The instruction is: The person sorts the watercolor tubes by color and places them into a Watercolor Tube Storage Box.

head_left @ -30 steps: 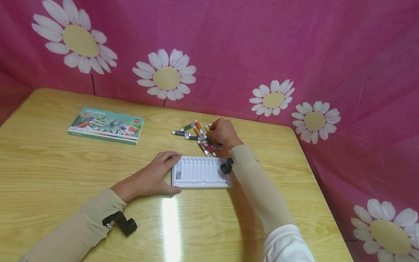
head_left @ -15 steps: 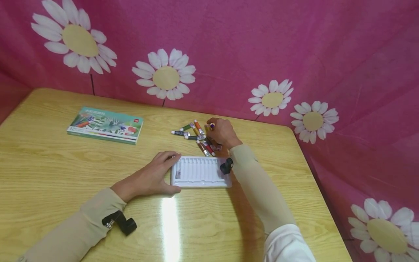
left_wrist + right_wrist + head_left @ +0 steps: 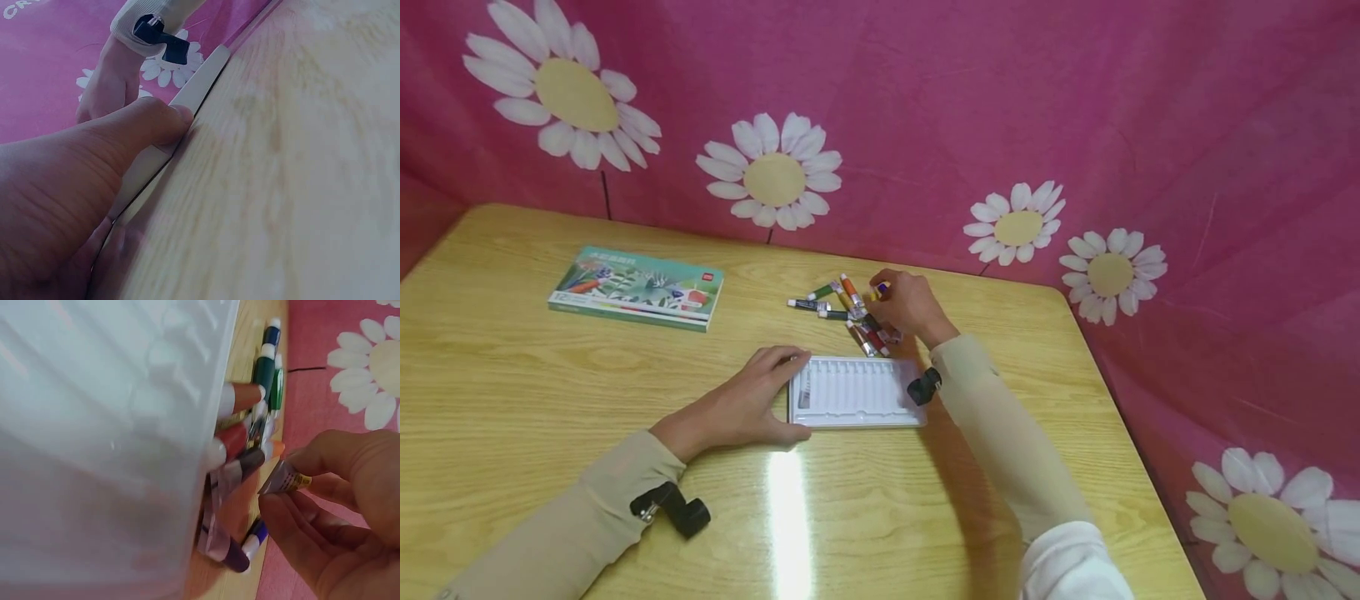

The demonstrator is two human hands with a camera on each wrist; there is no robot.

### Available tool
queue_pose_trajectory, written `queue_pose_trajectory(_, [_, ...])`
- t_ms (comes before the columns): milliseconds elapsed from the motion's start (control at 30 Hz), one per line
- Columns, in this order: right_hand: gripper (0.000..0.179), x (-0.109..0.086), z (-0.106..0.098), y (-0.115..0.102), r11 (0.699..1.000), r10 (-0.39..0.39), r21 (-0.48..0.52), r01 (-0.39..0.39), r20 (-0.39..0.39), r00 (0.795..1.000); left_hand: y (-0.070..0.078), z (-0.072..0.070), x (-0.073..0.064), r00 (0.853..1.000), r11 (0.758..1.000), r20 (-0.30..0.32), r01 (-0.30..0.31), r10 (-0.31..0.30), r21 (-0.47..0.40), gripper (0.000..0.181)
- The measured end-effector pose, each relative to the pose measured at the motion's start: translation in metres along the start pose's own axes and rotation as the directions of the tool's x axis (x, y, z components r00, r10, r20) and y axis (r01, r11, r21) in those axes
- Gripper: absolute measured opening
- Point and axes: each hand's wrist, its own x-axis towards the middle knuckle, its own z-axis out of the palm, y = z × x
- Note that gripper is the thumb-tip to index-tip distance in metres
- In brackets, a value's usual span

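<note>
My left hand (image 3: 748, 404) grips the left end of a white plastic paint tray (image 3: 857, 392), thumb at the front edge and fingers at the back corner. In the left wrist view its thumb (image 3: 165, 122) presses the tray's side wall (image 3: 203, 78). A pale tube (image 3: 805, 392) lies in the leftmost slot. Behind the tray, my right hand (image 3: 910, 304) pinches a small yellow-labelled paint tube (image 3: 290, 479) by its flat crimped end, between thumb and fingertips; the rest is hidden in the hand. Beside it a heap of paint tubes (image 3: 857, 312) lies on the table.
A green printed paint box (image 3: 638, 287) lies flat at the back left of the wooden table (image 3: 587, 375). Near the right fingertips, a purple-blue tube (image 3: 255, 540) rests on the table. A pink flowered cloth (image 3: 895, 125) hangs behind the table's back edge.
The yellow tube has been picked out of the heap by my right hand, turning in its fingers. The left hand keeps its hold on the tray, and the head view has shifted slightly.
</note>
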Motion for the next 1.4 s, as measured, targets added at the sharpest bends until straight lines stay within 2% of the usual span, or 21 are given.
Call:
queue_pose_trajectory(200, [0.044,-0.015,0.006,-0.005,0.996,-0.043,0.081,0.045,-0.027,0.999,0.0,0.001,0.0,1.0,1.0,0.0,0.002,-0.002,-0.007,0.11])
queue_pose_trajectory(400, [0.044,-0.032,0.012,-0.011,0.982,-0.022,0.186,0.025,-0.02,1.0,0.002,0.001,0.0,1.0,1.0,0.015,0.011,-0.01,-0.009,0.112])
queue_pose_trajectory(533, [0.042,-0.043,0.017,-0.012,0.975,-0.068,0.209,0.081,-0.071,0.995,0.001,0.001,0.0,1.0,1.0,0.007,0.001,-0.001,-0.008,0.112])
queue_pose_trajectory(867, [0.036,-0.067,0.03,-0.019,0.909,-0.153,0.381,0.168,-0.07,0.986,-0.001,0.001,-0.001,1.0,1.0,-0.006,-0.013,0.013,-0.004,0.111])
queue_pose_trajectory(1033, [0.038,-0.075,0.037,-0.027,0.894,-0.178,0.407,0.19,-0.067,0.982,-0.002,0.001,-0.002,1.0,1.0,-0.011,-0.012,0.012,-0.011,0.111])
queue_pose_trajectory(1400, [0.038,-0.087,0.052,-0.042,0.91,-0.163,0.384,0.159,-0.022,0.986,-0.003,0.002,-0.001,0.999,1.0,-0.021,-0.028,0.028,-0.007,0.109])
